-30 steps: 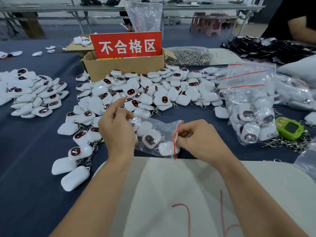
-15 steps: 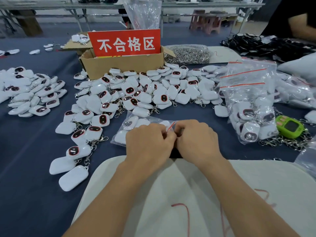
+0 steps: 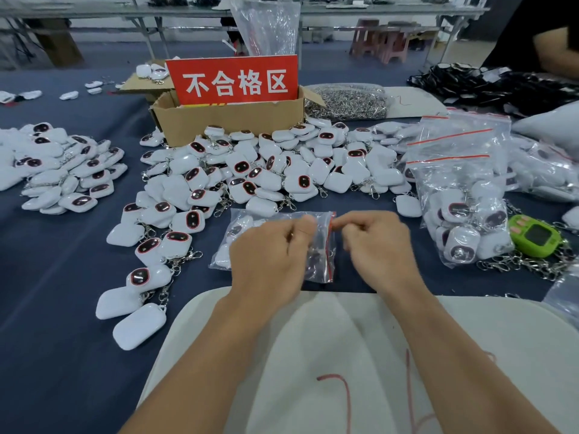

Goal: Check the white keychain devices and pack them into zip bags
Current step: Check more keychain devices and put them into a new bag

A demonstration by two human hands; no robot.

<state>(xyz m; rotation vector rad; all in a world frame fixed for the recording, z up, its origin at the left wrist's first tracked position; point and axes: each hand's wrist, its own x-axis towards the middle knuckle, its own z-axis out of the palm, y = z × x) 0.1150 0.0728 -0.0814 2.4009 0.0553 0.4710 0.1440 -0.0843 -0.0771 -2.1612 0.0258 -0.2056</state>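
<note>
A clear zip bag [image 3: 247, 228] with a red seal strip lies on the dark blue cloth in front of me, white keychain devices inside it. My left hand [image 3: 269, 255] rests over the bag and pinches its top end by the red strip. My right hand [image 3: 376, 242] pinches the same strip from the right side, fingers curled. A big heap of loose white keychain devices [image 3: 266, 170] with dark oval screens spreads just beyond the bag. More of them run down the left [image 3: 147, 277].
A cardboard box [image 3: 225, 120] with a red sign stands behind the heap. Filled zip bags [image 3: 460, 195] pile at the right, beside a green device [image 3: 535, 236]. Another white pile [image 3: 59, 167] lies far left. A bag of metal clips [image 3: 347, 101] and a person's arm [image 3: 557, 48] are at the back.
The bag went from held up between both hands to lying flat on the cloth. My hands met at the red strip, then drew slightly apart along it.
</note>
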